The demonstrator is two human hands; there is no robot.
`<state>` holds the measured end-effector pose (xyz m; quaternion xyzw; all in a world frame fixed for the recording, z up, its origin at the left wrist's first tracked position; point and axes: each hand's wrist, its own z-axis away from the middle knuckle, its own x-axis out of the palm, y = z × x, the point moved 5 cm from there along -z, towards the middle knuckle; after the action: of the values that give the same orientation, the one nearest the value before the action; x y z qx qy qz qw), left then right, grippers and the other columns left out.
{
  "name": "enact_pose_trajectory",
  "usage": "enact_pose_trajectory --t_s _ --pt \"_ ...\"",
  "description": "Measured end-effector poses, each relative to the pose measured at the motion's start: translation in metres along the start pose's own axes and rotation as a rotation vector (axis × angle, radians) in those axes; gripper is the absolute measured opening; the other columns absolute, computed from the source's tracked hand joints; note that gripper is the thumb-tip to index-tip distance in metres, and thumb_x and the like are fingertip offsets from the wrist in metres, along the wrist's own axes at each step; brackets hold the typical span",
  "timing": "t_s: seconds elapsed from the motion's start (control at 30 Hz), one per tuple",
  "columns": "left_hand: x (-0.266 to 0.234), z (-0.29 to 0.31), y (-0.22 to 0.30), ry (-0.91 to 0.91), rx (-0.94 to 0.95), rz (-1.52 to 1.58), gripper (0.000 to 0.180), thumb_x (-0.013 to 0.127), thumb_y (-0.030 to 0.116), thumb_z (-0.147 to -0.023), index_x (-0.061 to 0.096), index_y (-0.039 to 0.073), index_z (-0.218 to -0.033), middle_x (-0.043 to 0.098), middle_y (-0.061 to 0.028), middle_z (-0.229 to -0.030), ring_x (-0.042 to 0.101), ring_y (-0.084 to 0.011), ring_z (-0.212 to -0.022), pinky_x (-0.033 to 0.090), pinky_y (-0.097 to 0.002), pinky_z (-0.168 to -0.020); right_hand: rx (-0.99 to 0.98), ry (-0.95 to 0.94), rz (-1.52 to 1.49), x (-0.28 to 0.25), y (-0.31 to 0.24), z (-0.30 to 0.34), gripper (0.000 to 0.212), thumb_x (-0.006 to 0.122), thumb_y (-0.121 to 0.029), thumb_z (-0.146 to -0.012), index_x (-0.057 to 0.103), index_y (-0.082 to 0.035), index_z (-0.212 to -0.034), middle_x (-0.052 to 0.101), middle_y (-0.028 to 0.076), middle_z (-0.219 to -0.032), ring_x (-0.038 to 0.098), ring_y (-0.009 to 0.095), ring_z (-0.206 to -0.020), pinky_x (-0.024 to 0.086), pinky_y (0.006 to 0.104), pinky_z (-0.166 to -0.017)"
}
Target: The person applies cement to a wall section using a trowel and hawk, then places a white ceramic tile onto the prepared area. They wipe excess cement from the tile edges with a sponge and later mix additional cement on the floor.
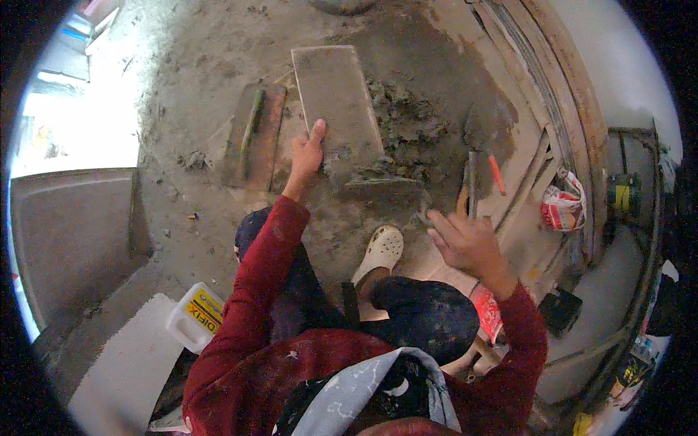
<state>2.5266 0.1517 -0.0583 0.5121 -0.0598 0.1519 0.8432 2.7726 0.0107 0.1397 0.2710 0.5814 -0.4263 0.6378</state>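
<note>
My left hand (307, 158) grips a grey rectangular tile (338, 94) by its near left edge, thumb on its upper face. To the right, my right hand (469, 243) is closed, slightly blurred, around the handle end of a trowel. The thin trowel blade (385, 182) shows nearly edge-on near the tile's near end; the handle is mostly hidden by my fingers. Dark wet mortar (411, 120) lies in lumps along the tile's right side. Left of the tile rests a flat rectangular float (251, 138) with a long greenish handle.
A white jug (195, 317) with a yellow label stands beside my left arm. Right of the mortar are an orange stick (496, 176) and a red-and-white bag (564, 203). Long boards (534, 80) line the right wall. A large panel (73, 232) leans at left.
</note>
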Motion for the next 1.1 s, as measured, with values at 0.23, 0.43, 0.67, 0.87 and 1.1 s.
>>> enact_pose_trajectory --t_s 0.23,0.43,0.67,0.87,1.1 --pt "0.005 0.004 -0.001 -0.072 -0.027 0.027 0.044 0.061 0.043 -0.096 0.067 0.001 -0.082 0.064 -0.0011 -0.078 0.057 -0.01 -0.066 0.046 -0.0288 -0.059 -0.125 -0.181 0.053 0.004 0.022 -0.072 0.028 0.056 -0.034 -0.095 0.059 -0.011 -0.111 0.061 0.011 -0.072 0.064 0.029 -0.058 0.052 0.0411 -0.056" --pt "0.001 -0.001 0.004 -0.139 0.085 -0.002 0.043 0.059 0.041 -0.097 0.067 0.0 -0.088 0.065 -0.0018 -0.081 0.059 -0.01 -0.07 0.047 -0.0286 -0.063 0.217 -0.561 -0.409 -0.001 0.034 -0.065 0.029 0.054 -0.03 -0.097 0.059 -0.009 -0.116 0.066 0.014 -0.079 0.064 0.034 -0.064 0.052 0.0472 -0.063" --pt "0.001 0.021 0.025 -0.222 -0.062 -0.048 0.046 0.059 0.042 -0.097 0.068 -0.003 -0.103 0.07 -0.0065 -0.093 0.065 -0.015 -0.08 0.051 -0.0295 -0.074 -0.278 -0.256 0.35 -0.047 0.02 -0.081 0.028 0.057 -0.028 -0.093 0.057 -0.015 -0.119 0.057 0.009 -0.069 0.066 0.027 -0.069 0.053 0.0448 -0.061" --pt "0.002 0.016 0.021 -0.288 -0.008 0.008 0.05 0.057 0.042 -0.098 0.064 -0.005 -0.114 0.069 -0.0086 -0.103 0.065 -0.0152 -0.083 0.051 -0.0311 -0.075 0.025 -0.486 -0.15 -0.036 0.046 -0.088 0.032 0.055 -0.034 -0.096 0.066 -0.006 -0.109 0.069 0.016 -0.087 0.068 0.033 -0.078 0.054 0.0442 -0.068" --pt "0.003 0.024 0.028 -0.325 -0.09 0.203 0.051 0.052 0.04 -0.1 0.061 -0.006 -0.12 0.069 -0.0118 -0.111 0.067 -0.0197 -0.095 0.053 -0.0332 -0.084 -0.027 -0.164 -0.365 -0.048 0.05 -0.071 0.042 0.051 -0.039 -0.098 0.068 -0.004 -0.112 0.069 0.021 -0.097 0.068 0.037 -0.086 0.053 0.0431 -0.078"
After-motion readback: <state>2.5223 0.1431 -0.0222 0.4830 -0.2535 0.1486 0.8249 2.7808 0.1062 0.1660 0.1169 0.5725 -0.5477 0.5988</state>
